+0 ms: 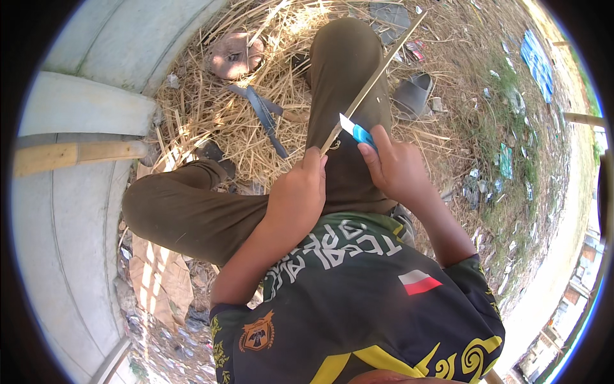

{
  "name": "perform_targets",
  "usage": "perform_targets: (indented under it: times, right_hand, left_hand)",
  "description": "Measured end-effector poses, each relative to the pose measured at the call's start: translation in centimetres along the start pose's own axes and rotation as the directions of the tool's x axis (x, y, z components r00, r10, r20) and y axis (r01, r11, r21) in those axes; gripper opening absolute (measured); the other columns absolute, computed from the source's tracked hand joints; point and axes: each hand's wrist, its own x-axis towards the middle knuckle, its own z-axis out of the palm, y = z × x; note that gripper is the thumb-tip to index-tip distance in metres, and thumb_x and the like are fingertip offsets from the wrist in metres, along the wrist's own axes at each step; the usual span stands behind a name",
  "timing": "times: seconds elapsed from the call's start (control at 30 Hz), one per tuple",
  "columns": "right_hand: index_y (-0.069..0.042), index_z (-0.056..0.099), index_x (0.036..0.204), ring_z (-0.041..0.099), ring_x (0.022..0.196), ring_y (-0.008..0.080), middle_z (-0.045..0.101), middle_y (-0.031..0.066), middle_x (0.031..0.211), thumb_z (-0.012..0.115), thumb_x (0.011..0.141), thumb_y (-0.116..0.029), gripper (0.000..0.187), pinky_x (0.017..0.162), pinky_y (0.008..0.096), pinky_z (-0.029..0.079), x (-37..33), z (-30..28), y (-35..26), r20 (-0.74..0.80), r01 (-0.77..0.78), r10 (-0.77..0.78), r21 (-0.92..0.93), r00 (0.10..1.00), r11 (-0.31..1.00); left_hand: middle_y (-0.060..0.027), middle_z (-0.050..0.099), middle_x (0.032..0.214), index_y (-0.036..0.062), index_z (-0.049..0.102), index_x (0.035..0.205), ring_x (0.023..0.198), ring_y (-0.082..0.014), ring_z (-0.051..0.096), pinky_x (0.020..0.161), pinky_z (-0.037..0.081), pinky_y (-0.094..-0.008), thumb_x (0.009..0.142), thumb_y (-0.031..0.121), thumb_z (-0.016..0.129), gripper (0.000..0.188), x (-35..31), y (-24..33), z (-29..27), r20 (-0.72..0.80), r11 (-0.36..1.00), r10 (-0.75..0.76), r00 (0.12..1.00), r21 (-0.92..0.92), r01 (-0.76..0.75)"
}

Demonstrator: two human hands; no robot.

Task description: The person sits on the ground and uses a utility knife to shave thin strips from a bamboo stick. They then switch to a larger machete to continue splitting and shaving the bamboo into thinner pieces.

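Holding a thin strip [380,73] and blue cutter [362,135]

Left hand [299,191] pinches the strip's near end; right hand [398,165], apart, clasps the cutter.

The raised knee [339,61] is blocking the way beneath the bamboo strip [382,70], and the blue utility knife [362,134] is crowding its near end. Free space is lying to the strip's right, above the grey slipper [410,97].

grey slipper [413,97] on ground | blue sheet [536,64], far right | brown cardboard [169,285] near pale wall [67,249]
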Motion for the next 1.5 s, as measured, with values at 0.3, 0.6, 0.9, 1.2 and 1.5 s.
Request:
perform_targets:
  times: [0.3,0.6,0.9,1.2,1.5]
  right_hand:
    - [-0.009,0.049,0.09,0.057,0.042,0.0254,0.056,0.0068,0.061,0.06,0.101,-0.041,0.036,0.038,0.0384,0.045,-0.3,2.1,-0.1,-0.037,0.084,-0.093,-0.203,0.995,0.976]
    - [-0.009,0.05,0.086,0.055,0.042,0.0247,0.055,0.0068,0.061,0.059,0.101,-0.045,0.039,0.038,0.0372,0.043,-0.3,2.1,-0.7,-0.045,0.081,-0.093,-0.22,0.995,0.972]
    - [-0.01,0.053,0.083,0.054,0.041,0.0225,0.053,0.0058,0.06,0.061,0.098,-0.049,0.043,0.036,0.0369,0.042,-0.2,2.5,-1.4,-0.081,0.066,-0.084,-0.206,0.993,0.976]
    - [-0.009,0.052,0.085,0.056,0.04,0.026,0.055,0.0074,0.059,0.059,0.1,-0.047,0.041,0.037,0.0393,0.043,-0.2,2.4,-1.7,-0.116,-0.014,0.0,-0.12,0.993,0.993]
    - [-0.008,0.049,0.087,0.058,0.043,0.031,0.057,0.0105,0.057,0.056,0.103,-0.04,0.037,0.039,0.0421,0.044,-0.5,2.5,-1.8,-0.172,-0.11,0.093,-0.092,0.981,0.99]
  left_hand:
    - [-0.0249,0.067,0.082,-0.0005,0.052,0.113,0.071,-0.0451,0.066,0.061,0.051,-0.0534,0.103,0.011,0.053,0.016,-1.8,-1.1,-2.0,0.066,0.995,-0.008,0.998,0.1,0.002]
    - [-0.0207,0.067,0.081,-0.0018,0.055,0.112,0.067,-0.0415,0.067,0.057,0.054,-0.0485,0.101,0.01,0.055,0.016,-4.9,-1.8,-3.1,0.006,0.982,0.028,1.0,0.189,-0.028]
    - [-0.0171,0.064,0.078,0.0008,0.055,0.104,0.063,-0.0382,0.065,0.054,0.051,-0.0471,0.103,0.012,0.054,0.011,-6.4,-1.2,-3.7,0.001,0.968,-0.024,1.0,0.251,0.023]
    - [-0.0178,0.068,0.084,0.0002,0.058,0.114,0.068,-0.0372,0.068,0.057,0.054,-0.0451,0.103,0.012,0.053,0.017,-9.5,-1.8,-4.3,0.02,0.948,-0.086,0.996,0.311,0.075]
    - [-0.02,0.07,0.09,0.0004,0.06,0.114,0.068,-0.039,0.068,0.059,0.055,-0.0469,0.103,0.012,0.052,0.018,-16.1,-2.7,-6.6,0.009,0.924,-0.19,0.982,0.34,0.176]
